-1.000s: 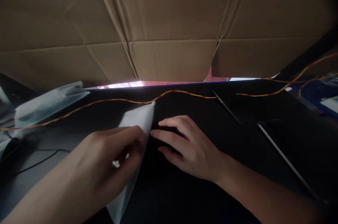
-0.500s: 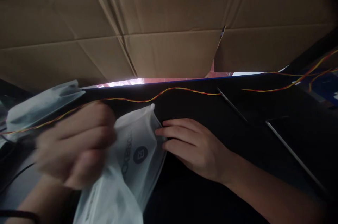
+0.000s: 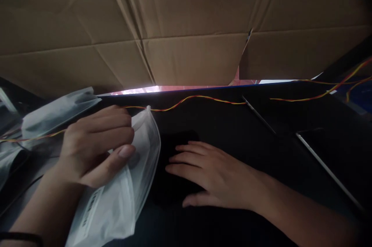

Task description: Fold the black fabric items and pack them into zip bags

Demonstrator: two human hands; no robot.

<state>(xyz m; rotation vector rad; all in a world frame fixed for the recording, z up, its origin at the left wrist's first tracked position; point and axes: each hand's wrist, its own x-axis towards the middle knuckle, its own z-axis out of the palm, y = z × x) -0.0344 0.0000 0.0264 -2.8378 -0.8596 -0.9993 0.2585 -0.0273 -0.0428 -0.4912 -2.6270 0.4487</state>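
My left hand [image 3: 100, 144] is closed on a frosted white plastic zip bag [image 3: 113, 208], pinching it near its upper part. The bag carries a label strip and hangs slantwise over the dark tabletop [image 3: 221, 119]; its zip edge faces right. To the right of the bag my right hand [image 3: 209, 173] lies palm down with fingers spread, apart from the bag. Beneath and beside its fingertips is a darker black patch [image 3: 167, 161]; whether it is a flat object or a shadow I cannot tell. What the bag contains is not visible.
Behind stands a cardboard sheet [image 3: 188, 57]. A twisted red and yellow wire [image 3: 200, 96] runs along the back of the tabletop. Another frosted bag [image 3: 58, 111] lies at left. Two dark flat devices with silvery edges, one nearer [image 3: 328, 173] and one farther [image 3: 260, 115], lie at right.
My left hand has drawn the zip bag leftward, away from my right hand. The right fingers have left the bag's edge and spread over the table.
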